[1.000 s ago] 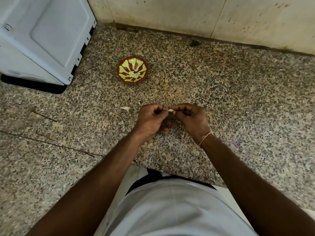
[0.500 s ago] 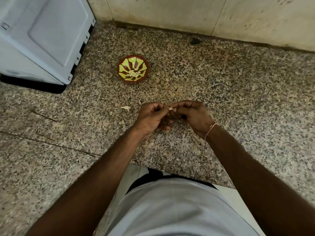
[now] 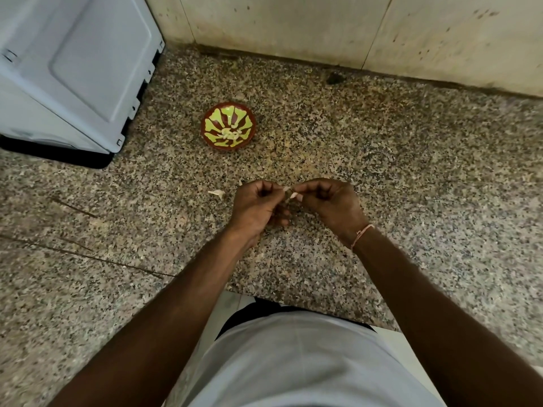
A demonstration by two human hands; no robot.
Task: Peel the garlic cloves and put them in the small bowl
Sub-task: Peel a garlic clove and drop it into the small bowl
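**Peeling a clove above the counter, bowl waiting beyond**

The landmark here is the small round red-brown bowl with yellow-green petal pattern (image 3: pixel 228 128), standing on the speckled granite counter (image 3: pixel 382 160). Pale peeled pieces already lie in its middle. On the near side of the bowl, well apart from it, both hands meet above the stone. The left hand (image 3: pixel 255 204) has its fingers curled in, thumb and forefinger pinching one end of a small pale garlic clove (image 3: pixel 291 194); the right hand (image 3: pixel 330 202), with a thin pinkish thread at the wrist, is curled the same way and pinches the other end. The clove sits between the two sets of fingertips, mostly hidden — how much skin remains on it cannot be told.

A scrap of whitish garlic (image 3: pixel 216 193), skin or clove, lies on the counter near-left of the bowl, just beside the left hand. A pale grey-blue appliance (image 3: pixel 73 74) stands to the bowl's left, and beige wall tiles (image 3: pixel 293 27) rise behind it.

The clove is likely very light and firm, while its skin is papery, thin and apt to tear in flakes — best nipped at the tip with a nail and drawn along the length. Once bare it may be slightly tacky or slick, so a gentle pinch across its thicker middle should carry it to the bowl.
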